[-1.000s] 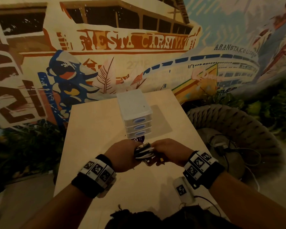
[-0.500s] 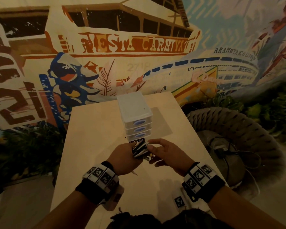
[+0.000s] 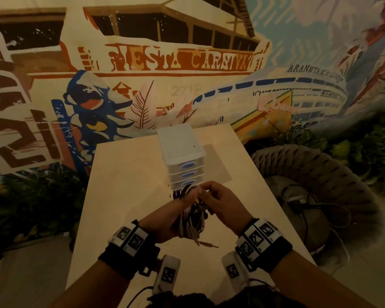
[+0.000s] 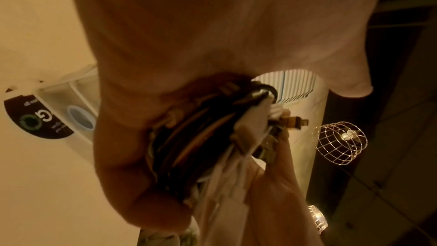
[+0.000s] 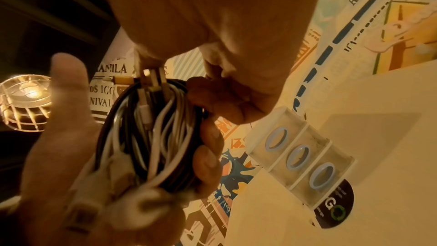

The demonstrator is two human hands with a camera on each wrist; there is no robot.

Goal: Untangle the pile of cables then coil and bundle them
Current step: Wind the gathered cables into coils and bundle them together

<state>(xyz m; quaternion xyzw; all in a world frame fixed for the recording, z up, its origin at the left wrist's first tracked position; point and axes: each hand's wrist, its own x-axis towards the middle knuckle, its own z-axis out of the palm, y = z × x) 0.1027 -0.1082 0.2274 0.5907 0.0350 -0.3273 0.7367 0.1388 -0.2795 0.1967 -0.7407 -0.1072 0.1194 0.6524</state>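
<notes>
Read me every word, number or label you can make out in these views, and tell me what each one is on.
"ARANETA": mural, above the striped building; the word after it is blurred.
"2719", faint: mural, above the drawer box.
"21": mural, far left.
"ANILA", "NIVAL": poster, cut off by the cable bundle.
"G": round dark sticker; its small print is unreadable.
Orange banner lettering: too stylised to read surely.
Wrist marker tags: patterns, no text.

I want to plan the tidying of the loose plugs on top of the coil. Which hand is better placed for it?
Probably the right hand. Its fingertips already pinch at the plugs on top of the cable coil, while the left hand is wrapped round the coil and holds it.
</notes>
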